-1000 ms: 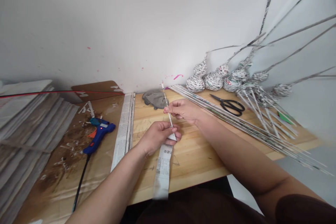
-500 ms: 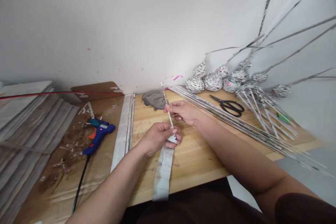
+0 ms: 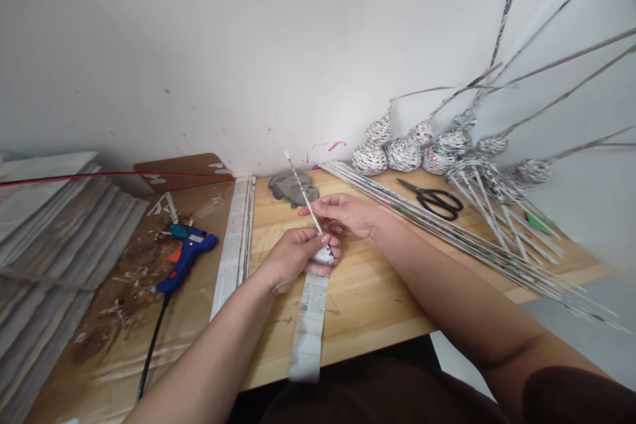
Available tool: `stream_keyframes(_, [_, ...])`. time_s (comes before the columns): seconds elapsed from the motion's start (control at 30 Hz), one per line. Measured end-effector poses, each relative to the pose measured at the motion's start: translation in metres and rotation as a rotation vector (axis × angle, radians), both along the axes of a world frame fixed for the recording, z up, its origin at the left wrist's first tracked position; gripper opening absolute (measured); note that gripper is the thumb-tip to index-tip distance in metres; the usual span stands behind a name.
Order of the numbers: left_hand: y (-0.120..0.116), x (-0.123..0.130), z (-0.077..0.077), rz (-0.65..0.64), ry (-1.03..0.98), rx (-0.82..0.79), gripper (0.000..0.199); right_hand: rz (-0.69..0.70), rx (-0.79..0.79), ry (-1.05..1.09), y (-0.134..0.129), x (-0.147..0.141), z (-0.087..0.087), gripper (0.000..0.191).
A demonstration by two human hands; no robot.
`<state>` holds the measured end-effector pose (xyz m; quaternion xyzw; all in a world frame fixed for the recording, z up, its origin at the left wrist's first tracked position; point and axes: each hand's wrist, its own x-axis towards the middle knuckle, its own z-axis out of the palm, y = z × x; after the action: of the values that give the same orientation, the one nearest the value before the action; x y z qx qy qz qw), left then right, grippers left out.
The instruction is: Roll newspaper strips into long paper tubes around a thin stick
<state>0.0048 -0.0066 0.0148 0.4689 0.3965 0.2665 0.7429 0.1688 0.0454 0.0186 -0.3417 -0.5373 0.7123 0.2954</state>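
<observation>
A strip of printed newspaper (image 3: 311, 318) runs from the table's front edge up to my hands, its upper end rolled into a thin paper tube (image 3: 298, 177). My left hand (image 3: 301, 248) is closed around the place where flat strip turns into tube, thumb on top. Higher up, my right hand (image 3: 342, 213) has its fingers against the tube, one fingertip reaching past its left side. The tube leans up and to the left, its tip in front of the wall. Part of my right hand's grip is hidden.
Flat newspaper strips (image 3: 233, 238) lie left of my hands, beside a blue glue gun (image 3: 186, 255) and a newspaper stack (image 3: 59, 245). A grey cloth (image 3: 294, 189) is behind. Rightward are finished paper tubes (image 3: 422, 222), black scissors (image 3: 437, 202) and several woven paper gourds (image 3: 369, 159).
The tube's tip has swung to the left, so the tube leans more. My right hand's fingers have shifted slightly left across it. My left hand stays nearly in place.
</observation>
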Motion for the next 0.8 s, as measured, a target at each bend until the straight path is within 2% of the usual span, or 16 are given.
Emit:
stream_keyframes(0.07, [0.004,-0.003,0.0,0.097,-0.034,0.03,0.032,-0.071,0.041,-0.048,0.0,-0.001,0.0,0.041])
stream_keyframes(0.2, [0.014,-0.009,0.0,0.403,-0.074,0.056,0.032,-0.171,0.233,-0.185,-0.002,-0.005,-0.001,0.038])
stream_keyframes(0.27, [0.018,-0.011,0.0,0.476,-0.08,0.052,0.032,-0.186,0.35,-0.28,-0.004,-0.01,-0.003,0.035])
stream_keyframes(0.47, [0.021,-0.012,-0.001,0.496,-0.062,0.059,0.034,-0.285,0.596,-0.478,-0.013,-0.019,-0.009,0.017])
stream_keyframes(0.53, [0.022,-0.013,-0.002,0.517,-0.057,0.045,0.035,-0.268,0.645,-0.523,-0.014,-0.017,-0.008,0.011])
stream_keyframes(0.67, [0.025,-0.015,-0.004,0.599,-0.063,0.045,0.033,-0.179,0.667,-0.604,-0.011,-0.009,-0.005,0.006])
stream_keyframes(0.8, [0.025,-0.016,-0.005,0.539,-0.093,0.047,0.031,-0.231,0.625,-0.553,-0.012,-0.015,-0.004,0.014])
